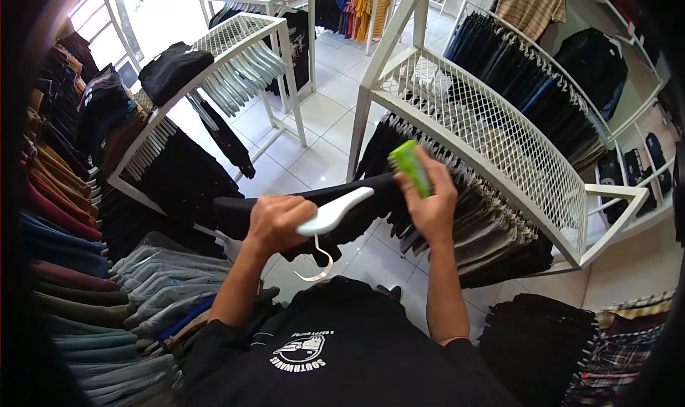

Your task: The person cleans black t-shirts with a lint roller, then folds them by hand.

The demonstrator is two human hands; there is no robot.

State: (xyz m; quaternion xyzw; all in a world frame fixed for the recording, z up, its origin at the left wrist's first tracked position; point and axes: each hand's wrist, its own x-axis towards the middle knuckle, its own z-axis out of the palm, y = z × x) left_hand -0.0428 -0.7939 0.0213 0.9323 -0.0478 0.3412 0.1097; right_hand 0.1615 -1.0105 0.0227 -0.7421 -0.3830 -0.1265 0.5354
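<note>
A white hanger (335,212) with its hook pointing down toward my chest carries a black garment (285,218) stretched out in front of me. My left hand (280,223) is closed around the hanger and the garment at its left part. In my right hand (432,196) is a green brush-like object (412,168), gripped between thumb and fingers, its ridged edge facing left. It is held over the right end of the black garment. Part of the garment is hidden behind my hands and the hanger.
A white rack with a mesh top (492,136) and hanging trousers stands at the right. Another white rack (235,36) holds bare hangers and folded black clothes at the left. Rows of shirts (71,278) hang at the far left. Black clothes (535,350) are at the lower right.
</note>
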